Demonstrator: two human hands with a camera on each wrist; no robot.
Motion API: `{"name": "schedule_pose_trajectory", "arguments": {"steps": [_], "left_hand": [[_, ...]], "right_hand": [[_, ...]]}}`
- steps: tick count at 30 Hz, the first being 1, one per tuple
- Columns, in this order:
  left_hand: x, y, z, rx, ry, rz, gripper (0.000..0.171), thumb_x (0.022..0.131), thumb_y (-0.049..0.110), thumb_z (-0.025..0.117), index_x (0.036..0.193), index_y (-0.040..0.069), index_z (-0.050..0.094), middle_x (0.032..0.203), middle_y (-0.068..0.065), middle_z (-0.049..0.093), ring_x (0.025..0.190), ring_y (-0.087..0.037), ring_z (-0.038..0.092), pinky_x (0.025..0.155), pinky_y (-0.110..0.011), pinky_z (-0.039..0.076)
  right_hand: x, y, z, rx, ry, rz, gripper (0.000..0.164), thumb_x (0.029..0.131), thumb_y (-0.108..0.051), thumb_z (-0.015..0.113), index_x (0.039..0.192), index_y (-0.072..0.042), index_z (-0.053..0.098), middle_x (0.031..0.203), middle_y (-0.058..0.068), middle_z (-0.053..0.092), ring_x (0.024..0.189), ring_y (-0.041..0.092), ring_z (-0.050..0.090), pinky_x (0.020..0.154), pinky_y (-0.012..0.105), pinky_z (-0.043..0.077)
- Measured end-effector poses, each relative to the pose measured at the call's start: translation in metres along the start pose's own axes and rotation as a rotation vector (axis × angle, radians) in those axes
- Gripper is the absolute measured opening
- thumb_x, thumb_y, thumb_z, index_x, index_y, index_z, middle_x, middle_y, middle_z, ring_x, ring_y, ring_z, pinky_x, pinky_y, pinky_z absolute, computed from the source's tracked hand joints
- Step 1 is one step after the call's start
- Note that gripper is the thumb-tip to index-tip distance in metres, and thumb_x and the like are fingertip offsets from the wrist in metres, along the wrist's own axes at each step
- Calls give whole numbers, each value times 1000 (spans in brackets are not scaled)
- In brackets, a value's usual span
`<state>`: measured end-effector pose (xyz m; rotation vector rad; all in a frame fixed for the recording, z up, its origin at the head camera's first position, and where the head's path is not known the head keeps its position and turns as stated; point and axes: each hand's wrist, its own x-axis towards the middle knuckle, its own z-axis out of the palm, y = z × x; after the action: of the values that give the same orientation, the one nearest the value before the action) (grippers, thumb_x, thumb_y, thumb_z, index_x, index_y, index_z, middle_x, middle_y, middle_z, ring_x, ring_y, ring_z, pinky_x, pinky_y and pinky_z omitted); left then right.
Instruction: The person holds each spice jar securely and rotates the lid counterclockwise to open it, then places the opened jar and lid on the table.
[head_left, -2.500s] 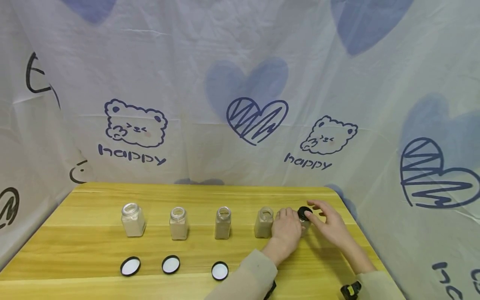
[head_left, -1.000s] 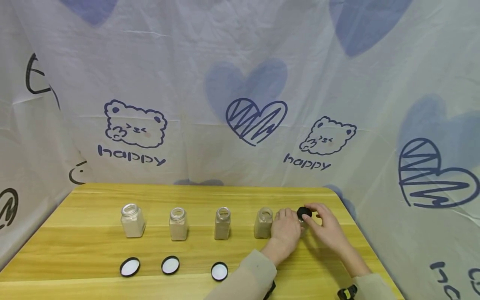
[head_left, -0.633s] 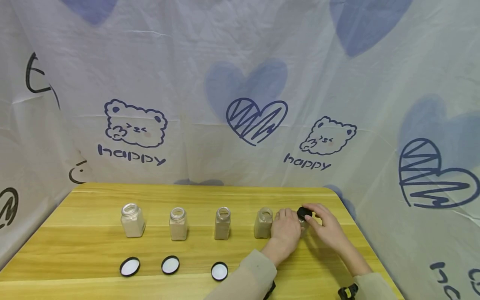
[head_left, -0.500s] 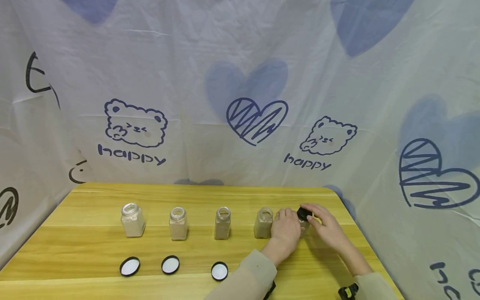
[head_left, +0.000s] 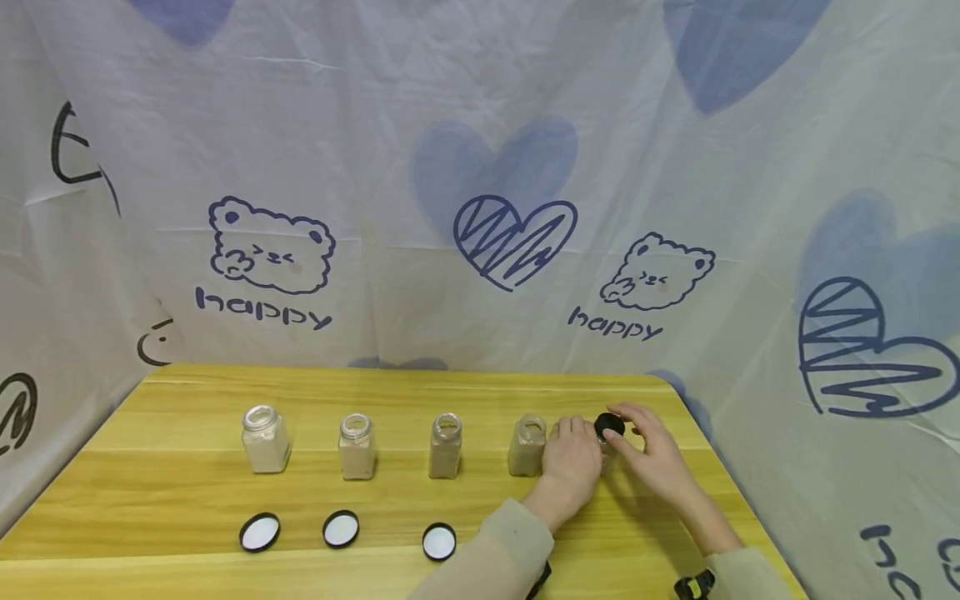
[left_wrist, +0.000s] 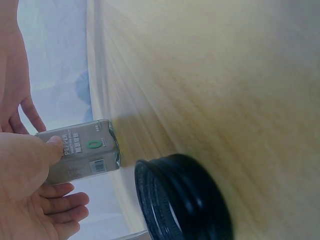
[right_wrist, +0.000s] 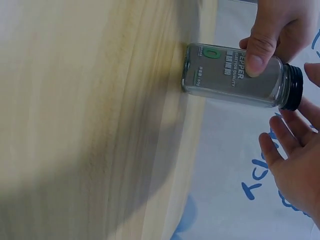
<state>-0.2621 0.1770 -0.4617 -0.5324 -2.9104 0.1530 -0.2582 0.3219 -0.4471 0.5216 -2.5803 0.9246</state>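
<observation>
A glass pepper jar (right_wrist: 205, 82) with a black lid (head_left: 609, 426) at its mouth stands upright at the right end of a row of jars. My left hand (head_left: 572, 458) grips the jar body, its thumb lying across the label in the right wrist view. My right hand (head_left: 660, 458) holds the lid's rim between thumb and fingers. In the left wrist view the same jar's label (left_wrist: 80, 145) shows, while its top is hidden behind the left hand. The head view shows little of the jar's body, as the left hand covers it.
Left of the hands stand several lidless jars, such as the nearest one (head_left: 527, 446) and the leftmost (head_left: 266, 442). Upturned black lids (head_left: 438, 542) lie in front of them on the wooden table (head_left: 187, 492). One lid (left_wrist: 185, 200) is close to the left wrist camera.
The right fingers, loosely spread around the lid at first, have closed in and shifted around its rim. The left hand and the row of jars have stayed in place.
</observation>
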Motion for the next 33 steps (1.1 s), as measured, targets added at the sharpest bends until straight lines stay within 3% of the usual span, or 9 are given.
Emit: {"name": "schedule_pose_trajectory", "arguments": {"steps": [10, 18, 28, 33], "left_hand": [[1, 0, 0, -1, 2, 0, 59, 94, 57, 41, 132, 12, 48, 108, -1, 50, 99, -14, 46, 95, -25, 43], [0, -1, -2, -6, -4, 0, 58, 94, 56, 40, 132, 12, 48, 109, -1, 50, 100, -14, 46, 96, -25, 43], [0, -1, -3, -4, -12, -2, 58, 95, 56, 38, 133, 12, 47, 112, -1, 50, 103, -14, 46, 98, -25, 42], [0, 0, -3, -2, -14, -7, 59, 94, 56, 39, 133, 13, 46, 113, -1, 50, 103, -14, 46, 98, -25, 42]], "right_hand": [[0, 0, 1, -34, 28, 8, 38, 91, -25, 64, 124, -6, 58, 120, 9, 58, 106, 26, 54, 83, 52, 47], [1, -1, -1, -45, 3, 2, 38, 92, -26, 63, 126, -8, 59, 125, 11, 58, 113, 32, 54, 85, 54, 48], [0, 0, -3, -6, -40, -33, 36, 94, -20, 60, 129, -9, 58, 131, 16, 55, 121, 36, 49, 97, 55, 42], [1, 0, -3, -22, -62, 1, 41, 93, -26, 62, 131, -10, 57, 133, 15, 54, 122, 37, 47, 99, 57, 39]]}}
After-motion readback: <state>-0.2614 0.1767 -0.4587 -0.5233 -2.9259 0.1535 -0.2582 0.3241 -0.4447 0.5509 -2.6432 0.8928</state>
